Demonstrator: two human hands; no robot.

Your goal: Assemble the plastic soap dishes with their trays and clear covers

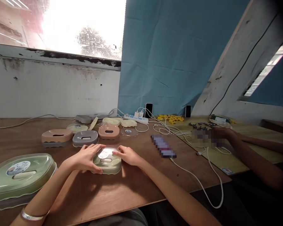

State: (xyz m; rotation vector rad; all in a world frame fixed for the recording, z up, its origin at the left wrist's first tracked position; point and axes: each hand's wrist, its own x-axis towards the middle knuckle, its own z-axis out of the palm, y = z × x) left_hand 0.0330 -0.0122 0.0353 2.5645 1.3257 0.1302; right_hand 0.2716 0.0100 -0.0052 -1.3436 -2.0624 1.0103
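Note:
A pale green soap box (108, 168) with a clear lid and a round white label rests on the wooden table in front of me. My left hand (88, 157) grips its left side, thumb at the near corner and fingers over the far edge. From the right, my right hand (128, 154) holds the other side, with thumb and fingers on the lid. Just beyond my hands sit a grey-purple soap box (85, 142), a pink one (108, 133) and an orange-pink one (57, 134) on a grey base. A larger-looking green soap box (37, 183) with a labelled clear lid lies near my left forearm.
A clear lid (129, 132) and cream trays (112, 121) lie farther back, before a power strip (136, 119). To the right are a phone (163, 146) on a white cable (200, 186), yellow parts (171, 119), and another person's arm (250, 147) at the adjoining table.

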